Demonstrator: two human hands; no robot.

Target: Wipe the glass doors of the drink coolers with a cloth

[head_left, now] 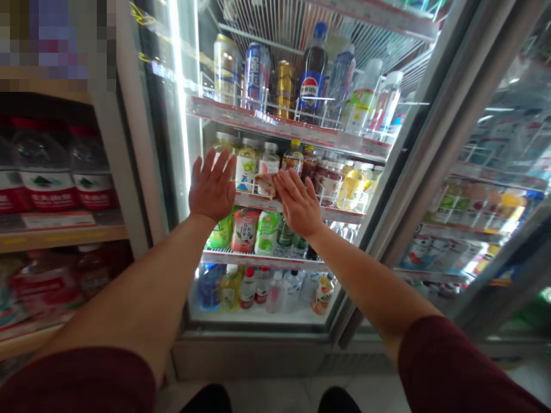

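My left hand (213,186) is raised in front of a lit drinks fridge, open, with fingers spread and nothing in it. Nearest to it is a bottle with a white and green label (246,166) on the middle shelf. My right hand (300,201) is held out flat before the same shelf, its fingers stretched and close together. Beside its fingertips shows a small brownish-pink patch (267,182); I cannot make out whether it is a reflection. Below the hands stand a red-labelled bottle (245,229) and a green-and-white bottle (267,232).
On the upper shelf are a cola bottle (312,77), a blue can (256,74) and a gold can (284,89). Small bottles (247,289) line the fridge bottom. A metal door frame (424,143) slants at right. Red-labelled water bottles (45,183) fill a left rack.
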